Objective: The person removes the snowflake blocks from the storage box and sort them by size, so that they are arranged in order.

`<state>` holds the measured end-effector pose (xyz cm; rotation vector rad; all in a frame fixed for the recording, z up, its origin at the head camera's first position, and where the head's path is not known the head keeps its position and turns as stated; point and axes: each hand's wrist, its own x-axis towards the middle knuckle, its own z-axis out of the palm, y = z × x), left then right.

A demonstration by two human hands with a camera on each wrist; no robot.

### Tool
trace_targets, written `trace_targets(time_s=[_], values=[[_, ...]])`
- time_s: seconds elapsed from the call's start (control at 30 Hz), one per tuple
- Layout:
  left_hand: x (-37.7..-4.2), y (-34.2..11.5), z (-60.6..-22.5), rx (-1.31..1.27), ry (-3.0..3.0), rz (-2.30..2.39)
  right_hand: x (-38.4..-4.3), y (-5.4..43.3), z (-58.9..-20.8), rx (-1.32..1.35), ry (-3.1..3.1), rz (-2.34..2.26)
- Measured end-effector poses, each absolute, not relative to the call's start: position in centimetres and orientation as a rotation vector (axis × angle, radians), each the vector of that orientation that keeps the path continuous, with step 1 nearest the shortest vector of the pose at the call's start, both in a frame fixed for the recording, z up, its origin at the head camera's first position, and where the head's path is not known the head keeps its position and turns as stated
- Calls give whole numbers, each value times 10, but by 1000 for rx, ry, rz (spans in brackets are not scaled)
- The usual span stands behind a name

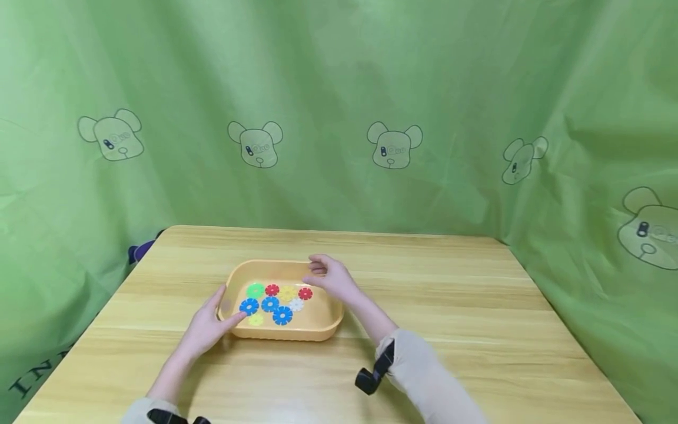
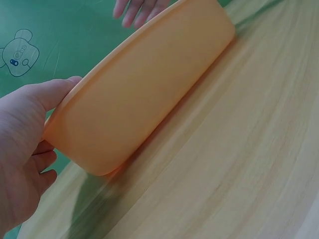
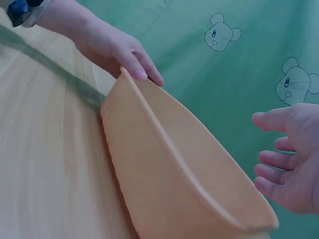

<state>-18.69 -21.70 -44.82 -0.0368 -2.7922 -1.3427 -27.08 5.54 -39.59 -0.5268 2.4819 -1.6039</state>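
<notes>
A shallow orange plastic tray (image 1: 286, 334) with rounded corners sits on the table. Inside lie several flat notched plastic discs: blue discs (image 1: 282, 315), a green disc (image 1: 255, 291), red discs (image 1: 305, 293), yellow discs (image 1: 288, 293) and a white disc (image 1: 296, 304). At the tray's left end, my left hand (image 1: 206, 327) grips the rim, thumb over the edge and fingers along the outer wall. My right hand (image 1: 333, 280) hovers over the back right of the tray, fingers loosely bent and apart. In the right wrist view nothing shows between that hand's thumb and fingers.
The wood-grain table (image 1: 450, 306) extends around the tray on all sides. A green curtain (image 1: 328, 88) printed with bear heads hangs behind and beside it. Something purple (image 1: 140, 252) shows past the table's back left corner. Black wrist straps (image 1: 378, 371) sit on both sleeves.
</notes>
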Motion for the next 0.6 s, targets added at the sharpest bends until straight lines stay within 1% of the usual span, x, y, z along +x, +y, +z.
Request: trace_targets(time_s=[0.17, 0.33, 0.6], values=[[-187, -218, -450, -35, -2784, -1362, -278, 33, -403, -500, 2393, -1563], [-190, -222, -452, -3, -2759, -1448, -278, 17, -413, -536, 2344, -1416], [-192, -231, -454, -32, -2709, -1601, -276, 8, -434, -518, 2254, -1299]])
